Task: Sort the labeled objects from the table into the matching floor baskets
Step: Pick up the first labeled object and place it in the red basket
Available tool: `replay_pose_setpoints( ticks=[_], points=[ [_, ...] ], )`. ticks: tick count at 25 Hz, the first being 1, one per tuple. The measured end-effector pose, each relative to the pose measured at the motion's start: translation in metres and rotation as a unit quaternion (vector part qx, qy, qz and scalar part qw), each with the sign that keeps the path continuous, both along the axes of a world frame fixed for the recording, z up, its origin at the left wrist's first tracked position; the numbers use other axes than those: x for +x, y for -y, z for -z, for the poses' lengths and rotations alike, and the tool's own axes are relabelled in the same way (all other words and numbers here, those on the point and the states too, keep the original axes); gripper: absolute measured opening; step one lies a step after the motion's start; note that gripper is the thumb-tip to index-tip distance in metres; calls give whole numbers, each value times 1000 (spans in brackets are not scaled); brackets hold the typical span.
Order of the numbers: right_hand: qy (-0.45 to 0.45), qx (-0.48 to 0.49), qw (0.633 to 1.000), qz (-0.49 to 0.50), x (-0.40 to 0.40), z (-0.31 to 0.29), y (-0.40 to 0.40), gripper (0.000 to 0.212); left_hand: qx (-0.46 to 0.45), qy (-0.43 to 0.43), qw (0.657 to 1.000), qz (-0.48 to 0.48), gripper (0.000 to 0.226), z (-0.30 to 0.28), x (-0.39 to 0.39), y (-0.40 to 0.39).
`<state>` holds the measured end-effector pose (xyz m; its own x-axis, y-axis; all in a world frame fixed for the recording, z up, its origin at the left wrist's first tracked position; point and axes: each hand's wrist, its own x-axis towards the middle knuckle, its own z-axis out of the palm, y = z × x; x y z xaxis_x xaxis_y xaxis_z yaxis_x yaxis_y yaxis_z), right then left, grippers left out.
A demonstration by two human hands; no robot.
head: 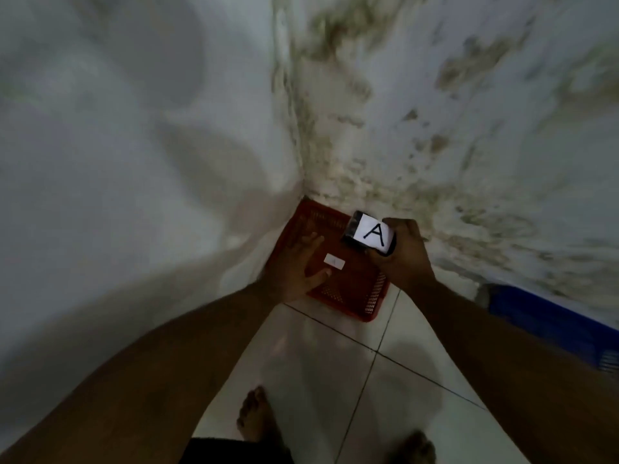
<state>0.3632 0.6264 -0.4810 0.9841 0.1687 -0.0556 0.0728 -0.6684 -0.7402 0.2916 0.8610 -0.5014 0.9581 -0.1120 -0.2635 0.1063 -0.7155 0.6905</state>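
Observation:
A red mesh basket [348,296] sits on the floor in the corner where two walls meet. A small white label [334,262] lies inside it. My right hand [403,254] grips a dark object with a white paper marked "A" [370,233], held just above the basket's far right side. My left hand [296,267] hovers over the basket's left half with fingers spread and nothing in it.
A blue basket [549,321] stands along the stained wall to the right. White floor tiles [335,373] stretch toward me, and my bare feet [256,420] stand on them at the bottom of the view. Walls close in on the left and behind the red basket.

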Motion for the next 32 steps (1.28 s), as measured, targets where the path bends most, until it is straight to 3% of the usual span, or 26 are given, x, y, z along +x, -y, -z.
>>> replay_pose_setpoints(
  ticks=[5, 11, 16, 32],
  points=[
    [-1, -48, 999, 8, 33, 155, -24, 62, 25, 20, 999, 11, 90, 162, 39, -12],
    [45, -109, 993, -6, 59, 263, -46, 61, 73, -40, 996, 42, 123, 266, 76, -20],
    [43, -89, 995, -11, 64, 297, -52, 50, 130, -75, 987, 58, 135, 298, 86, -21],
    [53, -159, 984, 61, 61, 289, -63, 62, 103, -108, 988, 48, 128, 292, 85, -21]
  ],
)
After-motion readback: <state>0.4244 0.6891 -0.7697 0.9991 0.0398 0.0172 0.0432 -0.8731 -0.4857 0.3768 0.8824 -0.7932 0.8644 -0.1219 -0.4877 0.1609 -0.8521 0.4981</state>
